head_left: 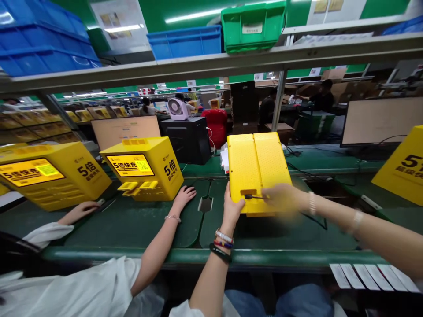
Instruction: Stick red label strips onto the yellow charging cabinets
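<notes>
Big green workbench [125, 224] stretching below both grips! The yellow box [257, 158] rises just above the left hand [232, 206], and off to that hand's left sits a second yellow box [169, 180]. The left hand clasps the first box's lower corner, thumb on the face. The right hand [280, 197] is a blur across; can't tell whether it's pinching the dark cable [259, 197]. Between the hands, the black plug [248, 197] sits at the recess.

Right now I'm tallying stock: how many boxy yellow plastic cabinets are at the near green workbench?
4: leftmost cabinet, neighbouring cabinet, cabinet at the wearer's left hand, right-edge cabinet; the yellow sliver far left may be another.
</notes>
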A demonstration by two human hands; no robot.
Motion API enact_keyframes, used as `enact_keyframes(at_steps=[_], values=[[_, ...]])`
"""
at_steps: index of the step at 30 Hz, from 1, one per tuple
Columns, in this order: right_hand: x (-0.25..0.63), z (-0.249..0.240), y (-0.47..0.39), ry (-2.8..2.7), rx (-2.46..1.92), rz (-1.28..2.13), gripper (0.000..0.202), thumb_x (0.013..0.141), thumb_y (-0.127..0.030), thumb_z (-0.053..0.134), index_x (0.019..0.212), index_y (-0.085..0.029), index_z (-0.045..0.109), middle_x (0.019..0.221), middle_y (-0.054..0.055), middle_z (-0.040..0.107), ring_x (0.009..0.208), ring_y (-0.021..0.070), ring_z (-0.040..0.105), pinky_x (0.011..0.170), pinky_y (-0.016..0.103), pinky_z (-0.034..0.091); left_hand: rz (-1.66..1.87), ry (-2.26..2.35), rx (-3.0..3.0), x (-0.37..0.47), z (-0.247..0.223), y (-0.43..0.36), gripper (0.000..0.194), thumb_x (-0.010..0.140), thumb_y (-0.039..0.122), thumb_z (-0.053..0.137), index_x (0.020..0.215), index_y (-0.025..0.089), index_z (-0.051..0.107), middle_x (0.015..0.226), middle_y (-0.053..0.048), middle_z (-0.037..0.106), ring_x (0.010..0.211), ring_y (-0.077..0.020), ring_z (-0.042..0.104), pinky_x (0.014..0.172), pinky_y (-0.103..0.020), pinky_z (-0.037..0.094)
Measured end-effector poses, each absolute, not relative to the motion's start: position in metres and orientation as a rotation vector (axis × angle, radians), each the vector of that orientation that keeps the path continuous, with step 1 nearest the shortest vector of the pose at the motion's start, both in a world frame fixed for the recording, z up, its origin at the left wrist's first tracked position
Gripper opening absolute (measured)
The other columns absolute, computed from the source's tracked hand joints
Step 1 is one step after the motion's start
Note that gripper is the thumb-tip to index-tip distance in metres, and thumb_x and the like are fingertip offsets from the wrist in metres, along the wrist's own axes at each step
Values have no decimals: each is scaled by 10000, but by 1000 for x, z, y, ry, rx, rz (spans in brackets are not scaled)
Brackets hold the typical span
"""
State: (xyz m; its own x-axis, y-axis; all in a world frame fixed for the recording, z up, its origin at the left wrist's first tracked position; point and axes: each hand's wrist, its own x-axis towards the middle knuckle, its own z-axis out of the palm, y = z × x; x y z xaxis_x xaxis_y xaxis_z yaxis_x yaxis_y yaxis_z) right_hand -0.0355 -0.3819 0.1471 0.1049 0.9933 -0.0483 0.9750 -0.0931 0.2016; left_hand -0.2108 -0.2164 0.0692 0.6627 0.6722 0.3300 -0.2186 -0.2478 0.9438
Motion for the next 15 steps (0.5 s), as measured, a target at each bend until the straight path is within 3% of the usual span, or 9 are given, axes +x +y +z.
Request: enact_keyframes(at_steps=[2, 5, 7, 8, 10, 12, 13, 15], values=[[-6, 146, -431, 2035, 2219, 179, 186, 963, -221, 501, 931, -215, 684, 845, 66, 690, 783, 226, 657, 663, 306, 441, 916, 425, 1598, -194, 46, -238, 774, 751, 187, 730, 1453, 311, 427, 1537, -65, 429, 1436, -327, 379, 1197, -458, 336], [54, 139, -499, 1909, 2431, 512, 219, 931, -283, 530, 776, -237, 677, 877, 141, 652, 852, 292, 634, 735, 412, 450, 969, 492, 1557, -191, 1, -249, 898, 707, 220, 733, 1511, 264, 334, 1584, -98, 349, 1492, -358, 276, 1239, -500, 257], [92, 132, -520, 1611, 2780, 496, 186, 912, -304, 529, 846, -256, 696, 799, 151, 662, 701, 276, 646, 585, 398, 422, 945, 502, 1487, -205, -26, -221, 905, 691, 286, 764, 1499, 270, 358, 1598, -90, 329, 1498, -357, 265, 1251, -503, 229], [106, 129, -521, 1525, 2995, 306, 184, 899, -306, 527, 865, -266, 704, 766, 148, 671, 621, 257, 643, 525, 378, 407, 884, 482, 1375, -215, -35, -193, 853, 687, 305, 782, 1460, 267, 424, 1577, -89, 371, 1490, -357, 284, 1250, -491, 238], [121, 120, -502, 1563, 3387, -452, 223, 894, -315, 508, 933, -270, 722, 834, 161, 710, 652, 254, 689, 509, 349, 456, 553, 433, 1088, -236, -43, -116, 694, 658, 249, 814, 1307, 266, 567, 1450, -106, 536, 1408, -370, 426, 1191, -466, 352], [117, 111, -467, 1810, 3479, -1357, 282, 916, -381, 497, 961, -244, 739, 976, 181, 722, 844, 281, 723, 628, 367, 553, 585, 470, 1009, -253, -44, -31, 531, 820, 290, 655, 1326, 318, 500, 1412, -50, 567, 1347, -294, 509, 1161, -429, 376], [110, 106, -449, 1925, 3491, -1567, 327, 925, -453, 505, 956, -233, 744, 988, 179, 722, 888, 292, 720, 672, 388, 574, 593, 490, 983, -259, -44, 6, 509, 864, 262, 582, 1352, 307, 446, 1404, -40, 565, 1306, -269, 546, 1160, -436, 369], [94, 97, -419, 2058, 3677, -1214, 425, 897, -608, 534, 810, -239, 726, 800, 126, 714, 704, 262, 707, 587, 373, 575, 580, 507, 944, -267, -50, 60, 537, 885, 174, 516, 1390, 260, 355, 1415, -100, 548, 1208, -239, 611, 1146, -479, 372]])
